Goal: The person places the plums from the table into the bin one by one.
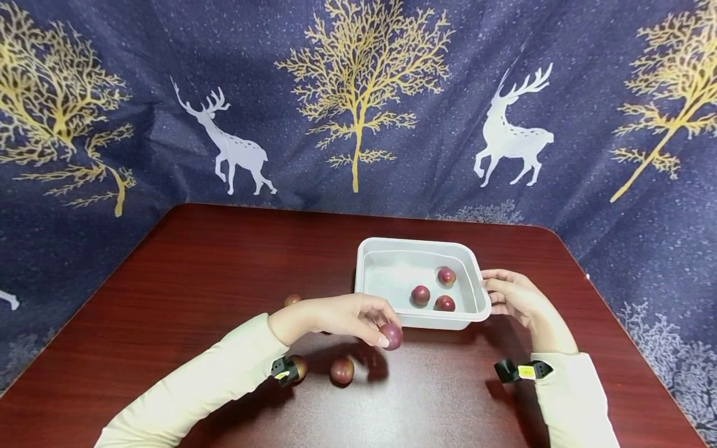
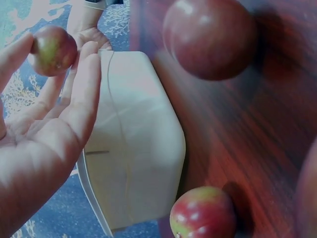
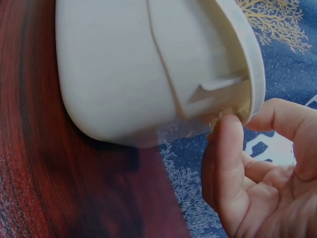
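My left hand (image 1: 350, 317) pinches a purple-red passion fruit (image 1: 391, 336) between thumb and fingertips, over the table just in front of a white plastic tub (image 1: 431, 321). In the left wrist view the held passion fruit (image 2: 53, 51) has a greenish patch. Inside the tub, three passion fruits lie toward its right side, one of them a dark red passion fruit (image 1: 421, 295). At the tub's right end, my right hand (image 1: 518, 298) holds the rim. Up close in the right wrist view, the right hand's fingers (image 3: 225, 163) are bent at the rim, partly behind it.
On the table (image 1: 235, 261), left of the tub, lie more fruits: a passion fruit (image 1: 342, 371) below the left hand, a passion fruit (image 1: 299, 367) by the wrist strap, and a partly hidden passion fruit (image 1: 292, 300) behind the forearm. A patterned blue cloth (image 1: 313, 155) hangs behind.
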### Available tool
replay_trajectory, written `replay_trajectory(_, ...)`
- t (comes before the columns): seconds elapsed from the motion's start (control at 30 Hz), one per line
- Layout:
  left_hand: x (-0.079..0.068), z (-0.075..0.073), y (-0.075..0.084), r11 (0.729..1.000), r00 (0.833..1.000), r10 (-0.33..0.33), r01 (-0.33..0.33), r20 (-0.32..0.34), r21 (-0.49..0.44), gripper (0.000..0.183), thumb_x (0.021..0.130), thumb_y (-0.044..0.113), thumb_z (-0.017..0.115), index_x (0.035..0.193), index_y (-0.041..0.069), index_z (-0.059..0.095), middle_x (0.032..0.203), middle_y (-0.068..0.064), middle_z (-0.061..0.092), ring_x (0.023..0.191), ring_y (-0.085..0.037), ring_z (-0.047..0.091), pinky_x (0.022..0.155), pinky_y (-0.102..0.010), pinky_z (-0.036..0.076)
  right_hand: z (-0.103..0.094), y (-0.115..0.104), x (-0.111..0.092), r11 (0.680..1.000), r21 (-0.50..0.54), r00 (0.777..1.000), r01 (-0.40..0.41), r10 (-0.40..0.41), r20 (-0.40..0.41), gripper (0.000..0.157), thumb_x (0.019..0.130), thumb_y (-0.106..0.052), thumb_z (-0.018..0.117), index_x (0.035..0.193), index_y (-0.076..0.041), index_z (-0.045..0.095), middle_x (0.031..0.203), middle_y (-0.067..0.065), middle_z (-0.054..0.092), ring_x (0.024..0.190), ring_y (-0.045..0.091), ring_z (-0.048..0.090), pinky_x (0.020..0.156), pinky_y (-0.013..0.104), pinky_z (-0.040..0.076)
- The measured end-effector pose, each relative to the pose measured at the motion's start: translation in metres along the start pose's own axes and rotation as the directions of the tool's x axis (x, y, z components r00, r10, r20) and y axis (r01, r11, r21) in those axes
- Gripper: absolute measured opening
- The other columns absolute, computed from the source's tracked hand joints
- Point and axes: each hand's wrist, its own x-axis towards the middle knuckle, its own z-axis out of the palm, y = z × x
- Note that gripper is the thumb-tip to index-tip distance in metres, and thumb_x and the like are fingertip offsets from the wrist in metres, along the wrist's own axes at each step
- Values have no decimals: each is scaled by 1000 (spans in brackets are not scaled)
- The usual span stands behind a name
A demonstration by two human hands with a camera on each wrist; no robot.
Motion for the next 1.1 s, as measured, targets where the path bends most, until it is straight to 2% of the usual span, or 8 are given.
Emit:
replay_trajectory(0.1,1,-1,0,998,999,-17,15,-27,-66,34,88,6,61,121,-2,54,101,-5,64,89,-7,61,84,-26,53,0,0,0,1000,-1,1000,-1,1,-4,17,93,-6,51,108,-8,55,76,-8,68,66,7,65,61,26,57)
replay_trajectory(0.2,1,-1,0,988,998,-34,26,-50,-154,35,90,6,60,123,-3,52,104,-7,62,90,-10,62,89,-35,54,0,0,0,1000,-3,1000,0,0,-6,17,93,-6,50,109,-7,55,76,-8,68,66,7,65,61,26,57)
replay_trajectory(0.37,1,-2,1,970,996,-42,21,-82,-244,35,91,5,57,124,-5,49,109,-9,62,92,-13,64,92,-38,52,0,-1,0,1000,-2,1000,0,0,-7,17,93,-6,51,109,-7,55,76,-8,68,65,7,65,61,26,57)
replay_trajectory(0.5,2,-4,4,943,992,-61,22,-110,-331,36,90,0,55,124,-8,47,108,-9,61,93,-14,64,94,-39,51,0,0,0,1000,10,1000,4,-4,-1,17,92,-5,50,108,-8,55,76,-7,68,65,7,65,61,26,57)
replay_trajectory(0.67,3,-6,8,924,991,-69,18,-119,-381,32,90,-2,54,121,-7,46,105,-10,63,96,-18,65,96,-42,49,0,0,0,999,41,1000,14,-14,12,14,94,-4,50,105,-12,56,78,-6,68,66,7,65,61,26,57)
replay_trajectory(0.8,5,-7,12,909,988,-51,-14,-145,-416,29,89,-2,54,117,-6,48,100,-7,64,96,-19,64,98,-45,47,0,0,0,998,59,999,27,-28,26,15,94,-4,49,105,-12,56,80,-5,68,67,7,65,61,27,58)
replay_trajectory(0.93,8,-8,14,894,975,-68,-33,-210,-446,28,89,-4,54,116,-5,48,100,-7,64,97,-20,64,97,-43,49,1,-1,0,998,63,999,29,-31,24,16,94,-4,50,104,-13,58,79,-5,68,66,7,65,60,26,57)
replay_trajectory(1.1,12,-12,14,876,942,-139,-26,-305,-481,26,91,-5,54,115,-4,46,97,-8,64,103,-29,64,96,-41,49,3,0,-1,999,44,1000,18,-19,5,16,93,-4,49,104,-13,57,78,-5,67,65,7,64,60,26,57)
